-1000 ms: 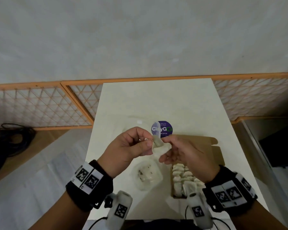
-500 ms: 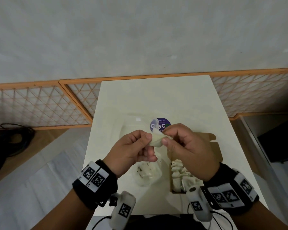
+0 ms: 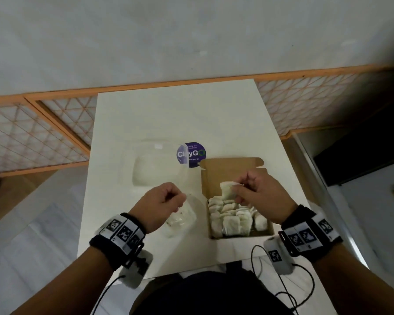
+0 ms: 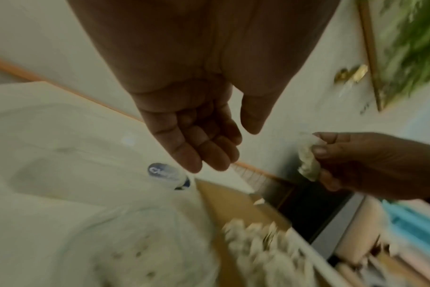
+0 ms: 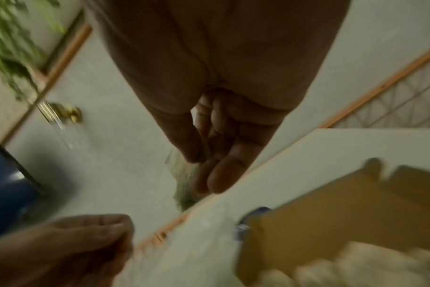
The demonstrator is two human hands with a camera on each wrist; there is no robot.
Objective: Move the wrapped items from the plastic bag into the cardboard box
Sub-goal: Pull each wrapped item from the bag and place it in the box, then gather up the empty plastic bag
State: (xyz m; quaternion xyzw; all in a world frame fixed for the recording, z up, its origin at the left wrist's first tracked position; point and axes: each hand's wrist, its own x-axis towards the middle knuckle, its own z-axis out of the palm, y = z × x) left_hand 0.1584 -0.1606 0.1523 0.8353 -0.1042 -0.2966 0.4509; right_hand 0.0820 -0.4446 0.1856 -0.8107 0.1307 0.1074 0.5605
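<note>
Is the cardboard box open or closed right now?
Open. The cardboard box has its lid flap folded back, and rows of wrapped items show inside.

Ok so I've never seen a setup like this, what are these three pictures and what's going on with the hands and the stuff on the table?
No machine here: a person wears three cameras. One picture looks down from the head; the other two look along each wrist, past the palm to the fingers, and are blurred. The black bands with checkered squares are markers on the wrists.

On the white table lie a clear plastic bag with a purple sticker, and an open cardboard box already filled with white wrapped items.

The right hand pinches one wrapped item above the box. The left hand is loosely curled over the bag's near end and appears to hold nothing.
</note>
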